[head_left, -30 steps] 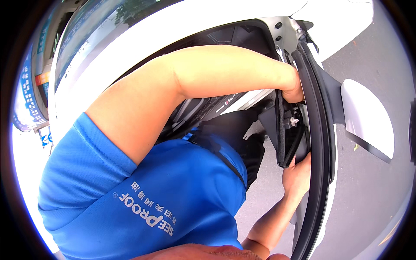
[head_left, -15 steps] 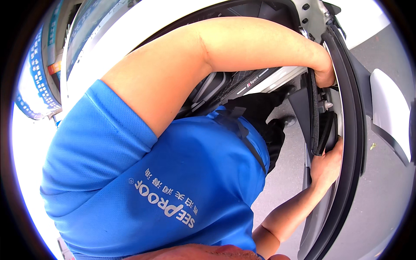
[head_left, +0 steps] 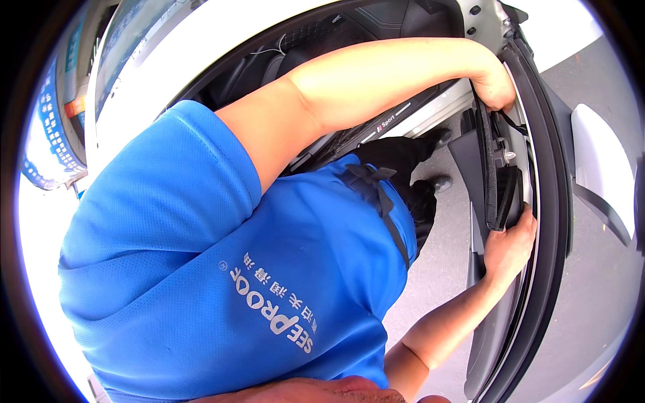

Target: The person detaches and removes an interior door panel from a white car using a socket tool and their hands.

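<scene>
Both my hands are at the inner side of an open car door [head_left: 552, 221]. At the door's far end, my left hand [head_left: 494, 86] is closed with its fingers curled down into the gap behind a black trim panel [head_left: 485, 168]; what they grip is hidden. A thin black strip [head_left: 516, 125] shows just below this hand. Nearer to me, my right hand [head_left: 509, 250] grips the near end of the trim, its fingers reaching into the gap along the door. Between the hands, a small metal fitting [head_left: 505, 158] sits in that gap.
A white wing mirror [head_left: 603, 168] juts from the door's outer side. To the left lies the white car body with its door sill [head_left: 403, 121] and dark cabin. My shoes [head_left: 440, 183] stand on grey ground between sill and door. A blue-and-white sign [head_left: 50, 134] is at far left.
My left hand has moved slightly farther away along the door, uncovering more of the gap and the thin black strip. My right hand has shifted a little upward along the trim.
</scene>
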A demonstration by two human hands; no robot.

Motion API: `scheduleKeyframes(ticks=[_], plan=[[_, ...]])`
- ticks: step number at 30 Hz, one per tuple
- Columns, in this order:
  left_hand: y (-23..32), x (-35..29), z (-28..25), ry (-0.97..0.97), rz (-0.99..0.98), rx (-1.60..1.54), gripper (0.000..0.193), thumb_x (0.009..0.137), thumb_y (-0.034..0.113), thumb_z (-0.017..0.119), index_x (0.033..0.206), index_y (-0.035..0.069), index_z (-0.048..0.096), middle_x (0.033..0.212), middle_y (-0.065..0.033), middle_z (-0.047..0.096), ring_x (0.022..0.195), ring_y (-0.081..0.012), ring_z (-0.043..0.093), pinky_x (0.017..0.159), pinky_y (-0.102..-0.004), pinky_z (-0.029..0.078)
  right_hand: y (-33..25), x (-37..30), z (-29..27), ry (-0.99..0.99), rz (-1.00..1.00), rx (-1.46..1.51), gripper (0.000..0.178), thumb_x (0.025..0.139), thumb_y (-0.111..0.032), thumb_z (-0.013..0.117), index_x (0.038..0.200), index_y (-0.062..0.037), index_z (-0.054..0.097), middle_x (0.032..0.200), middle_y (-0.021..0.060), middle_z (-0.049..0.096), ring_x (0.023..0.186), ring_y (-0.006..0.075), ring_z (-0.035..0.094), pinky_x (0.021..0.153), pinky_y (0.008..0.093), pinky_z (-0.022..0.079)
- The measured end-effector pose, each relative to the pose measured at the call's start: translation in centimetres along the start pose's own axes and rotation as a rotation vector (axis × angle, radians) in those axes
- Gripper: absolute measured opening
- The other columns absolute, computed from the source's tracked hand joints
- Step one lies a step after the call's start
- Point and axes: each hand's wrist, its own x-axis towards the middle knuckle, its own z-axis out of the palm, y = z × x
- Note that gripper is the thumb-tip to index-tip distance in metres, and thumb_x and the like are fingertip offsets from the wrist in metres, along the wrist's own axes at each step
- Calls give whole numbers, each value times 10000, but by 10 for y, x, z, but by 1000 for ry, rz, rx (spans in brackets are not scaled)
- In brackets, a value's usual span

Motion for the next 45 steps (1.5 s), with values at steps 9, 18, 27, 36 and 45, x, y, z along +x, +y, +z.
scheduleKeyframes(ticks=[9,18,27,36,45], plan=[[-2,-58,29,729,24,-302,348,932,26,445,1193,33,675,1171,-168,698,1111,-298,669,969,-378,510,-2,-4,2,12,30,19,654,934,-413,610,1412,5,454,1306,291,569,1219,457,545,1006,495,450],[-3,-60,56,1245,-110,-606,293,997,-53,435,1193,1,646,1075,-110,664,796,-173,685,720,-287,589,5,-10,8,-58,24,146,780,886,-424,704,1465,2,401,1410,252,507,1304,410,495,1079,458,401],[-10,-48,69,886,53,-499,340,730,41,802,995,54,590,1262,-109,583,817,-271,663,673,-350,552,-34,2,25,227,-76,505,857,661,-364,933,1324,23,552,1212,175,619,1072,303,640,882,394,535],[-27,-25,92,1016,206,-434,385,735,295,806,938,67,571,899,-74,583,718,-291,613,591,-379,499,-29,5,33,337,-193,135,849,766,-704,691,1176,32,582,1208,209,663,1108,350,651,941,403,511],[-33,-16,99,1008,152,-483,527,693,472,787,934,62,559,859,-69,563,762,-300,596,626,-396,495,-25,9,38,350,-172,120,885,763,-733,671,1177,45,594,1162,182,669,1140,357,625,968,426,470]])
